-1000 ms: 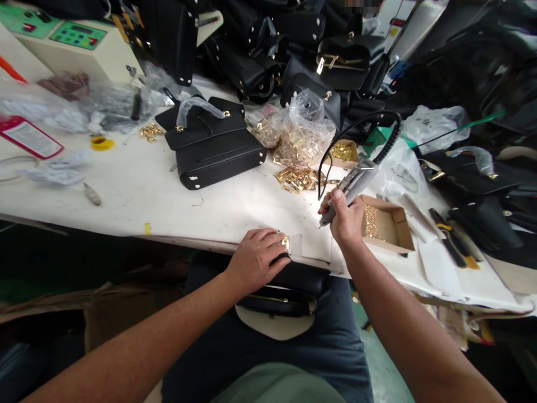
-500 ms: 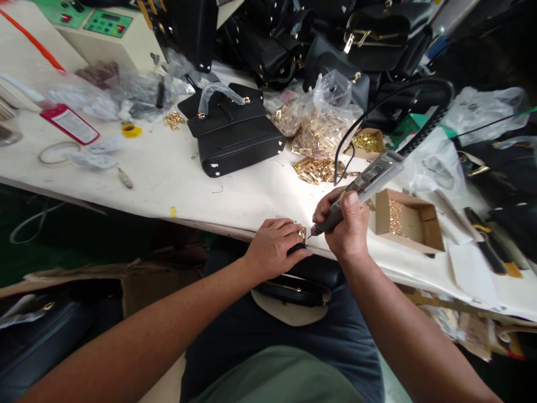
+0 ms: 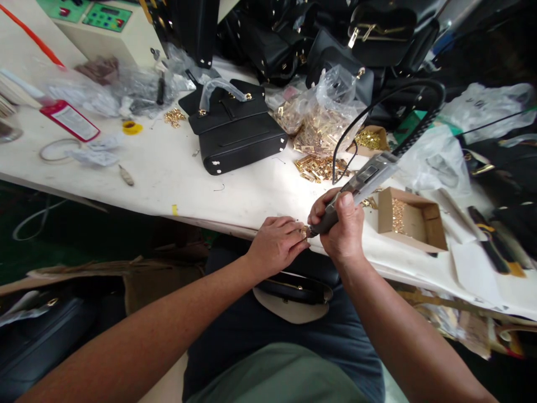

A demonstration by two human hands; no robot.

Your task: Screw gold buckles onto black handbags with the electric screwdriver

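My right hand (image 3: 344, 226) is wrapped round a grey electric screwdriver (image 3: 361, 182), held at a slant with its tip pointing down and left. That tip meets a small gold metal fitting (image 3: 304, 230) at the table's front edge. My left hand (image 3: 277, 244) is closed at the fitting, its fingers and thumb pressing on either side; what lies under the fingers is mostly hidden. On my lap, below the hands, rests a black bag (image 3: 289, 286) with a pale flap (image 3: 289, 313).
A black handbag (image 3: 243, 140) lies on the white table (image 3: 159, 173). Loose gold fittings (image 3: 319, 168) and a clear bag of them (image 3: 323, 129) sit behind my right hand. A cardboard box (image 3: 428, 224) of small screws stands at right. The screwdriver's cable (image 3: 356, 117) arches overhead.
The screwdriver and my right hand have moved slightly left and down, bringing the tip onto the gold fitting. My left thumb has drawn in toward the fingers.
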